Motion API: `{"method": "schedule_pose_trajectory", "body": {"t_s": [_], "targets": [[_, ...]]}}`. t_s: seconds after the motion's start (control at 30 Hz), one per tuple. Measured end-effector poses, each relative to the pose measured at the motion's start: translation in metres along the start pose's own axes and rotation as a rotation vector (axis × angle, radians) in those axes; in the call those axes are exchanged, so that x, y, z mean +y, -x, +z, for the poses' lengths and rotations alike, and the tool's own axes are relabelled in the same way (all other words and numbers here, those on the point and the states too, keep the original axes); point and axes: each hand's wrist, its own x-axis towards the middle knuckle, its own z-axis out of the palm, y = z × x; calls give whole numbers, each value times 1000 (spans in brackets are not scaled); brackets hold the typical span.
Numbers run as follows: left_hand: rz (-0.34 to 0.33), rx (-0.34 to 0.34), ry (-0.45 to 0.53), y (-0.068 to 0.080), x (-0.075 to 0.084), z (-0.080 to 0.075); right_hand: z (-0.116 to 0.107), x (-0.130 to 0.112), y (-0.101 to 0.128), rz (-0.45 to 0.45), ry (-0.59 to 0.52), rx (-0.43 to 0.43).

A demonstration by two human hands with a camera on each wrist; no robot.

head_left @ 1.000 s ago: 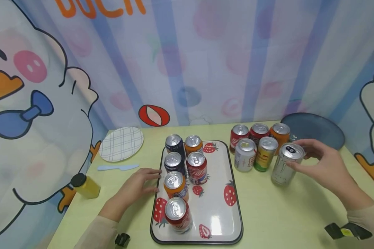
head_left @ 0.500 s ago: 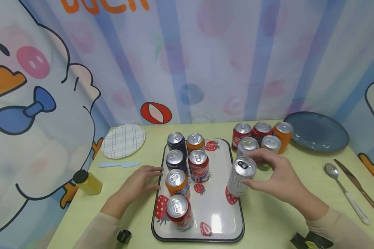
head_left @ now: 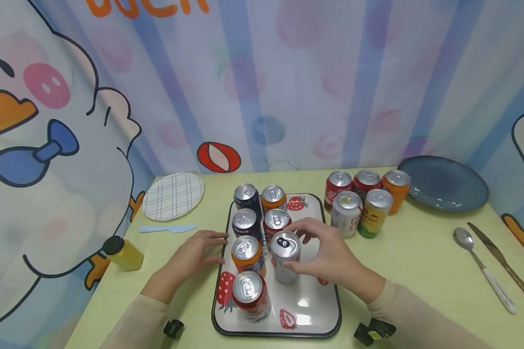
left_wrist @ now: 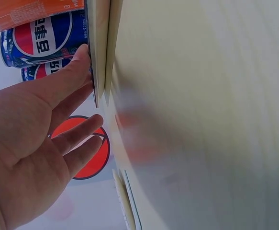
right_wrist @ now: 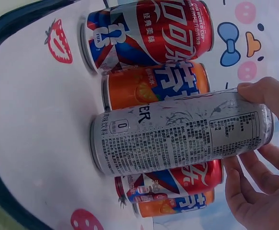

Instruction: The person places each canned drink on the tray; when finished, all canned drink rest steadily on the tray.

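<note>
from the head view, right hand (head_left: 332, 257) curls its fingers around the silver can (head_left: 286, 256), which stands upright on the strawberry tray (head_left: 327, 310) just beside the orange can (head_left: 246, 255), while left hand (head_left: 192, 257) lies flat with straight fingers against the tray's left edge — it seems to keep the tray steady. left wrist view shows these fingertips (left_wrist: 82, 57) touching the tray rim (left_wrist: 97, 48), holding nothing. right wrist view shows the silver can's base on the tray (right_wrist: 29, 120); all sits on a pale green table (head_left: 419, 271) before a cartoon curtain (head_left: 288, 82).
</note>
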Motion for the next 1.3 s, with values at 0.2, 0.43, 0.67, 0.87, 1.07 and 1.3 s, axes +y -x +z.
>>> {"method": "schedule_pose_trajectory", "body": {"t_s": [0.2,0.43,0.67,0.87,1.07,1.3], "targets": [[5,-5,-10,-1,0,1,5,0,-2,-5,-20,14],[9,-4,-1,-3,2,0,-14,3,6,51,72,-46],[4,-7,1,-3,1,0,-62,26,21,-1,243,70],[3,-2,4,-1,-2,0,-110,47,23,-17,372,232],[2,7,11,0,-3,-1,-140,71,21,92,416,272],[10,4,19,0,-3,0,-145,90,28,263,375,238]]}}
